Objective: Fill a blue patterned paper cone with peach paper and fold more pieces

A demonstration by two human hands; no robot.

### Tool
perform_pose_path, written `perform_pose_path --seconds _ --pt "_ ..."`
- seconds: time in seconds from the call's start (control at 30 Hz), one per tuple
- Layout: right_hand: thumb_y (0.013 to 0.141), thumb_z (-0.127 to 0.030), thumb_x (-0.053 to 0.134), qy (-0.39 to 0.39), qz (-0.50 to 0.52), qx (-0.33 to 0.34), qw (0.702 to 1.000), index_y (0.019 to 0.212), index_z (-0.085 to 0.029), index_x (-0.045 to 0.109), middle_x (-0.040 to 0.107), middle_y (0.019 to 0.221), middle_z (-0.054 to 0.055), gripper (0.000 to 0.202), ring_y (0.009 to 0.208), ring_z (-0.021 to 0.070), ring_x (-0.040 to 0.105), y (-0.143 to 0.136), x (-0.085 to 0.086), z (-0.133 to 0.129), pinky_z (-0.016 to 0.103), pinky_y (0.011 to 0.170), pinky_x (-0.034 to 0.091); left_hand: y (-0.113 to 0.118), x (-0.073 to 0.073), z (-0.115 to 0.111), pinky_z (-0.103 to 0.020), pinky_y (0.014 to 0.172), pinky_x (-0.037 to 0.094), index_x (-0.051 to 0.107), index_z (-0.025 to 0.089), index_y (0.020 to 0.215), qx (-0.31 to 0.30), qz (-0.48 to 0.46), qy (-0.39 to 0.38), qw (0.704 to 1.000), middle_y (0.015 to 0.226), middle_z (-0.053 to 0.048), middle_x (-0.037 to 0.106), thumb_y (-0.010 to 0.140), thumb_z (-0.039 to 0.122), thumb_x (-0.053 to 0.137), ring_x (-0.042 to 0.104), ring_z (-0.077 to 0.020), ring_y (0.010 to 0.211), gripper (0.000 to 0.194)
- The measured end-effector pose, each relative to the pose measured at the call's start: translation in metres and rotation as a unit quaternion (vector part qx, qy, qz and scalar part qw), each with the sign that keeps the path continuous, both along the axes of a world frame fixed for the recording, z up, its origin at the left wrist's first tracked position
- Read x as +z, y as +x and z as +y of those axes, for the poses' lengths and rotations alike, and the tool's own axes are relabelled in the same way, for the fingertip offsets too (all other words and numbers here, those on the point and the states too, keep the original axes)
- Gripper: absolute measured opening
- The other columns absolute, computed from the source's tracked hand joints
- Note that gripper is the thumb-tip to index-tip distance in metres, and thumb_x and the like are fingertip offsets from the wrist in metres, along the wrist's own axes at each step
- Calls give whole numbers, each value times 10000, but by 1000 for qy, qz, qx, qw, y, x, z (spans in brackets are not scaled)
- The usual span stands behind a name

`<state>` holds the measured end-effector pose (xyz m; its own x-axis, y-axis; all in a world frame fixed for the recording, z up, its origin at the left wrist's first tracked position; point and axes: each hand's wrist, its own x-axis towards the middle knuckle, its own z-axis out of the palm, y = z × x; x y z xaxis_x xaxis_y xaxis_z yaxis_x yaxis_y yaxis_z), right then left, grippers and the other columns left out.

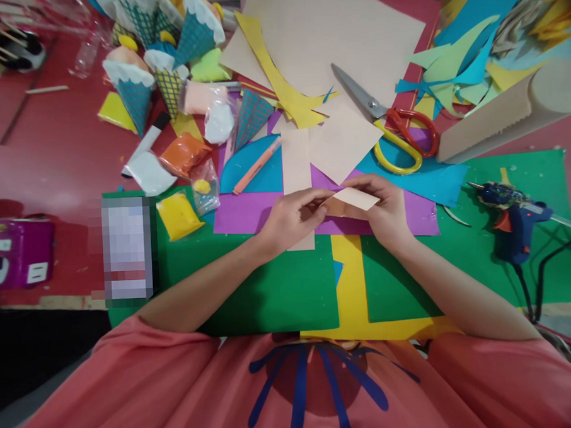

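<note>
A small folded piece of beige paper point(355, 199) is held between both hands, over the purple sheet near the middle. My left hand point(295, 218) pinches its left end. My right hand point(384, 206) has its fingers closed behind the right end, partly hidden by the paper. A beige strip point(296, 166) lies under and beyond my left hand. Just past the hands lies a cut beige piece point(344, 145). Large scissors point(378, 109) with a red and a yellow handle rest partly open beyond my right hand.
A blue glue gun point(520, 219) lies on the green sheet at the right. Paper cones point(136, 94) and clay packets point(179, 215) crowd the left. An orange marker point(256, 166) lies on blue paper. A beige roll point(499, 116) and paper scraps point(458, 61) are at the back right.
</note>
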<state>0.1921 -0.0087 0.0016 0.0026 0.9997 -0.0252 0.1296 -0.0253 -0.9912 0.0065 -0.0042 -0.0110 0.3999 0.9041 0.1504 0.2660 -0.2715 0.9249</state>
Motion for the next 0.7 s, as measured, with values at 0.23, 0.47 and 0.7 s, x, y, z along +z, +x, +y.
perform_pose_path --seconds 0.23,0.47,0.7 --pt "712 -272 690 -15 21 2 1000 843 -215 649 702 836 15 149 755 156 650 1 0 0 299 681 525 -1 -4 -1 -151 667 560 695 153 1132 -13 -12 -34 999 1013 -57 760 895 299 558 702 -95 752 310" --pt "709 -362 755 -7 23 53 998 911 -215 630 668 838 1 280 726 131 620 1 1 0 268 649 489 -1 -2 1 -157 659 562 726 166 1067 17 -18 4 1000 1008 -57 768 887 298 578 710 -109 784 268" --pt "720 -350 755 -43 33 63 997 967 -212 607 642 737 -25 319 646 112 591 2 0 2 237 566 437 -1 -2 2 -187 686 570 707 170 1031 23 -50 -40 998 945 -56 757 897 444 587 710 -123 820 328"
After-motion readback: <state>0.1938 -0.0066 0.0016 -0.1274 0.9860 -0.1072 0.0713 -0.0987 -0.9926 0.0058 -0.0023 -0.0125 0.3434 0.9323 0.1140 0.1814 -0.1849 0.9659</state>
